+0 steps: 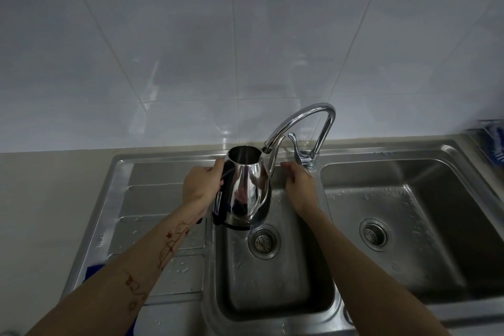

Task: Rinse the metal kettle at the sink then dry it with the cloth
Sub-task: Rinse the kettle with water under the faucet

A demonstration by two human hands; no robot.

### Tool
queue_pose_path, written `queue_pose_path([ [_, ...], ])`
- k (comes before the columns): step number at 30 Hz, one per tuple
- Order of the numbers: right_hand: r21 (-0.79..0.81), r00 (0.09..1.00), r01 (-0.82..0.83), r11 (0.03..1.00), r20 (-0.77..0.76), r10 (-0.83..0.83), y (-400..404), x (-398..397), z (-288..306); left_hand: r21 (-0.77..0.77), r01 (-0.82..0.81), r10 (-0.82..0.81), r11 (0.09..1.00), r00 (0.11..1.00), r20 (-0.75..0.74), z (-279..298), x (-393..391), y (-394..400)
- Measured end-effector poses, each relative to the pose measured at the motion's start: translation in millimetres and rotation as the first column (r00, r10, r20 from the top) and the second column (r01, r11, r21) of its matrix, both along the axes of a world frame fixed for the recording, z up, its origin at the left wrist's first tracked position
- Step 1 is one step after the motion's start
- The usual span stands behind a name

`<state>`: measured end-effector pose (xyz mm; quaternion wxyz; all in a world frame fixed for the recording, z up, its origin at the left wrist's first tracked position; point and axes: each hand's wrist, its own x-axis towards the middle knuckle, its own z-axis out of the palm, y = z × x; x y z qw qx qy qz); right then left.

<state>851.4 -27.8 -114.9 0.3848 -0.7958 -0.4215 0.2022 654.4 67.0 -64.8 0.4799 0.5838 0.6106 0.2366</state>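
Kettle (246, 194) is held over the middle basin (275, 275), lid off, mouth just beside the faucet (302, 120) spout; no water stream is seen. At 8 o'clock of it, a blue cloth (94, 271) corner shows on the drainboard. Left hand (200, 185) is closed on the dark handle at 9 o'clock. Right hand (298, 183), at 3 o'clock, is loosely curled, holding nothing, near the lever. Polished steel judged rigid, light while empty, slippery wet; the handle judged the safest hold.

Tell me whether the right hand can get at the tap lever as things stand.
Probably yes. The right hand is empty and hovers just below the tap lever, with nothing between them; the left hand holds the kettle off to the side.
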Motion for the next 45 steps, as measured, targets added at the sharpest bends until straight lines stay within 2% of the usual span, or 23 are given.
queue_pose_path([
  [7,-0.007,0.999,0.038,0.999,0.015,-0.038,9.1,15.0,-5.8,0.014,0.046,-0.046,0.999,0.999,0.011,3.4,5.1,1.7],
  [12,-0.023,0.996,0.084,0.996,-0.029,-0.084,26.7,32.2,-10.9,0.034,0.078,-0.078,0.996,0.997,-0.004,4.8,11.0,2.4],
  [18,-0.015,0.993,0.07,0.997,0.1,-0.068,53.3,57.8,-11.7,0.027,0.072,-0.071,0.997,0.997,-0.034,1.6,13.5,10.8],
  [21,-0.062,0.987,0.022,0.998,0.16,-0.011,71.0,68.9,-9.7,0.048,0.076,-0.073,0.996,0.995,-0.064,0.7,15.4,15.1],
  [25,-0.203,0.964,-0.083,0.976,0.233,0.13,89.4,81.9,-12.4,0.048,0.082,-0.077,0.995,0.993,-0.091,-1.0,16.9,19.7],
  [30,-0.316,0.944,-0.164,0.934,0.224,0.242,99.1,90.2,-18.9,0.023,0.058,-0.056,0.998,0.995,-0.084,-5.1,16.6,27.1],
  [37,-0.31,0.964,-0.11,0.944,0.2,0.178,98.3,83.4,-24.0,0.031,0.078,-0.075,0.996,0.993,-0.093,-10.1,12.8,29.1],
  [45,-0.129,0.992,0.025,0.991,0.127,-0.009,69.3,59.6,-24.4,0.061,0.122,-0.115,0.991,0.988,-0.108,-6.7,7.7,23.1],
])
